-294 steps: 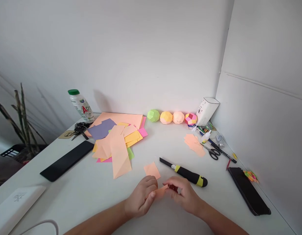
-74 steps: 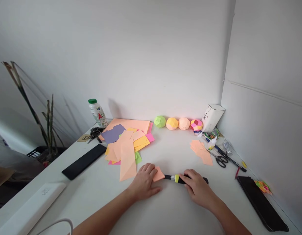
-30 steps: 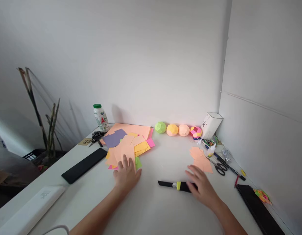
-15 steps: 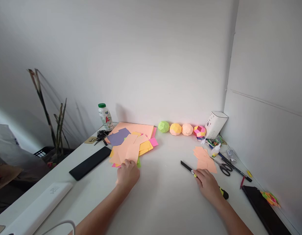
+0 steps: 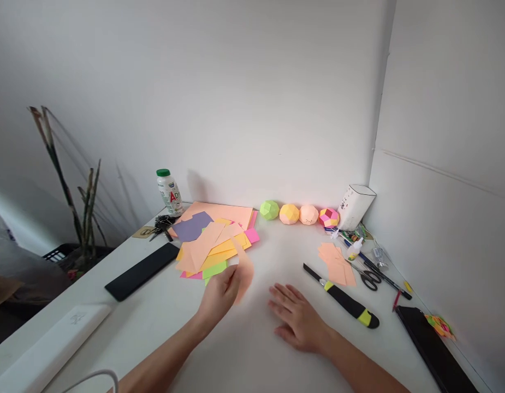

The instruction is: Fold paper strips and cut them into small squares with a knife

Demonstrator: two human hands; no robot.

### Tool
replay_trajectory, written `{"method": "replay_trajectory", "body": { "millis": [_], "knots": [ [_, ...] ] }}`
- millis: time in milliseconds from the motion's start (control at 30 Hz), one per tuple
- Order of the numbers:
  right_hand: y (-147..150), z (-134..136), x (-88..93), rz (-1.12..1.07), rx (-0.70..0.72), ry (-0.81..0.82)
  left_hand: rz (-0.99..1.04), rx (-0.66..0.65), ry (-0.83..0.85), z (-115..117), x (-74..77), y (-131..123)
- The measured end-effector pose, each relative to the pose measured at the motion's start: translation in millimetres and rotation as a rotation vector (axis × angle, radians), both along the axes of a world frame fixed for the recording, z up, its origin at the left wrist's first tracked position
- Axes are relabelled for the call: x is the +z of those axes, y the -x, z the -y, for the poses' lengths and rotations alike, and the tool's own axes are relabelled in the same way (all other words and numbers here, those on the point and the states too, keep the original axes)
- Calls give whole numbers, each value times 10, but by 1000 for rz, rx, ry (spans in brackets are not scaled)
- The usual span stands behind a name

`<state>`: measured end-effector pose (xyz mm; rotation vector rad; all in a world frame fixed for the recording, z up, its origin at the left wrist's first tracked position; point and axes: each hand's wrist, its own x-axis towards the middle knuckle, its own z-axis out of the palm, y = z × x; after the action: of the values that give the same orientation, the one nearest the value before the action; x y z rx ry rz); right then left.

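My left hand point(image 5: 221, 289) is closed on a curved, motion-blurred piece of peach paper point(image 5: 245, 271), lifted off the white table point(image 5: 252, 349). Just behind it lies a loose pile of coloured paper point(image 5: 201, 246) in peach, yellow, pink, green and purple. With fingers spread, my right hand point(image 5: 299, 319) holds nothing and is low over or on the table. To its right rests a black and yellow utility knife point(image 5: 346, 303), its dark blade pointing to the far left. Cut peach pieces point(image 5: 337, 264) lie beyond the knife.
Several paper polyhedra point(image 5: 289, 214) line the wall. Scissors point(image 5: 370, 279), a glue bottle point(image 5: 354, 249), pens and a black phone-like slab point(image 5: 430, 344) sit at right. On the left are a white bottle point(image 5: 169, 194), keys point(image 5: 164, 224), a black flat bar point(image 5: 142, 272) and a white power strip point(image 5: 58, 349).
My left hand has lifted a peach paper from the pile and moved it right. My right hand has let go of the utility knife and moved left, fingers spreading.
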<state>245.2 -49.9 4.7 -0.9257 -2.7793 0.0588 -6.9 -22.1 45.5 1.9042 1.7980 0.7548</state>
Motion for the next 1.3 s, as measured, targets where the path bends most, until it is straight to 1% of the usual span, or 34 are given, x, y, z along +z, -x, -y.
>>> {"method": "replay_trajectory", "body": {
  "millis": [33,100,167,233,300,400,467,533,567,633,667,733,833,900,967,1033,1100,1167,1233,1300],
  "knots": [
    [64,-58,-5,9,13,36,253,-72,11,35,-2,-36],
    [133,-219,-35,-16,-42,54,717,-197,112,85,-19,-91],
    [130,-397,-86,-69,-160,13,1013,-268,263,108,-41,-125],
    [85,-530,-136,-119,-262,-35,1183,-290,374,116,-61,-150],
    [43,-566,-160,-163,-331,-82,1280,-283,436,127,-76,-180],
    [49,-424,-114,-269,-364,-215,1349,-250,497,174,-99,-253],
    [97,-261,-38,-374,-297,-372,1357,-220,524,226,-121,-313],
    [150,-114,48,-387,-173,-445,1354,-183,552,279,-143,-367],
    [169,-58,85,-375,-112,-437,1351,-160,573,301,-151,-388],
    [183,15,136,-370,-14,-363,1344,-112,637,326,-162,-415],
    [176,38,148,-382,25,-303,1345,-102,675,327,-165,-421],
    [142,77,154,-423,90,-146,1351,-128,747,310,-174,-422],
    [57,173,165,-473,166,157,1282,-170,781,265,-228,-408],
    [-8,262,209,-511,149,352,1106,-173,717,248,-303,-395],
    [-69,343,288,-533,60,533,815,-215,550,250,-405,-382],
    [-116,390,376,-520,-52,696,467,-284,286,265,-515,-372],
    [-146,399,435,-511,-142,808,179,-360,31,282,-613,-367],
    [-156,391,438,-537,-215,872,7,-436,-137,293,-684,-369],
    [-145,388,384,-579,-297,916,-62,-492,-227,298,-723,-381],
    [-109,401,288,-637,-382,925,-82,-527,-277,305,-733,-402]
  ]
}}
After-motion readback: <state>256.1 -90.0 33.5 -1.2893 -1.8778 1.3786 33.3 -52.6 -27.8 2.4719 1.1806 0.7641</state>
